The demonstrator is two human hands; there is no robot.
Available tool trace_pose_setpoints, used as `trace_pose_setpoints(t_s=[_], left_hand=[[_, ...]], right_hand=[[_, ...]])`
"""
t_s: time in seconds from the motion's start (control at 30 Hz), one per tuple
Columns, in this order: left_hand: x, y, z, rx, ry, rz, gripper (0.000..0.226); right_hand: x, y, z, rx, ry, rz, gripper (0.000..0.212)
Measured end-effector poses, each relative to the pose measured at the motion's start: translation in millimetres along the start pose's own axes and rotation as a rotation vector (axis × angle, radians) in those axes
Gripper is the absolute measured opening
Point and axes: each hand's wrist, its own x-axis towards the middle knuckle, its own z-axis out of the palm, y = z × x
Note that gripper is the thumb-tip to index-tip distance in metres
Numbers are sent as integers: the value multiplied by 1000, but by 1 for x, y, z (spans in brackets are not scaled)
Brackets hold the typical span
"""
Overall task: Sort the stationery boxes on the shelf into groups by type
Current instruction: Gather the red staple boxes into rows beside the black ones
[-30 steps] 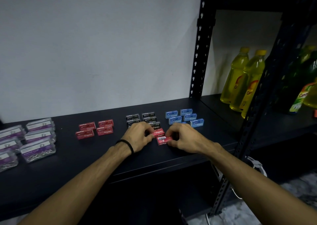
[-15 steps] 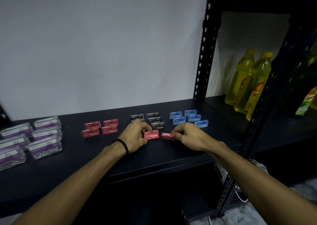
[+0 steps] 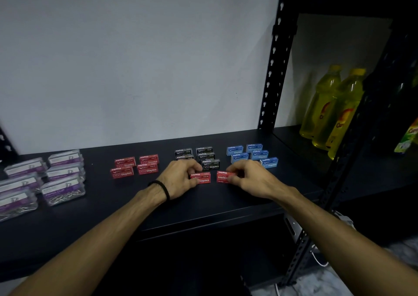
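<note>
On the dark shelf (image 3: 101,207), the left hand (image 3: 178,179) grips one red staple box (image 3: 202,177) and the right hand (image 3: 250,178) pinches a second red staple box (image 3: 222,176), the two boxes lying just apart near the front edge. Behind them stand sorted groups: four red boxes (image 3: 135,165) to the left, black staple boxes (image 3: 199,156) directly behind the left hand, and blue staple boxes (image 3: 252,154) behind the right hand. Clear paper-clip boxes (image 3: 43,178) sit at the far left, well apart; yellow bottles (image 3: 330,110) stand in the neighbouring bay.
</note>
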Motion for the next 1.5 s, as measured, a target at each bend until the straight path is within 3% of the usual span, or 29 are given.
trace_pose_setpoints(t_s=[0.33,0.53,0.97,1.5], left_hand=[[-13,-10,-13,15,5,-7,20],[-35,-31,-40,11,53,-48,13],[-70,-78,-80,47,62,-219,17],[-87,-101,-84,98,82,-267,16]], right_hand=[[4,-16,1,-71,4,-21,7],[22,-51,8,-81,5,-95,9],[53,-104,53,-150,-164,-145,9],[53,-97,72,17,-177,-129,13]])
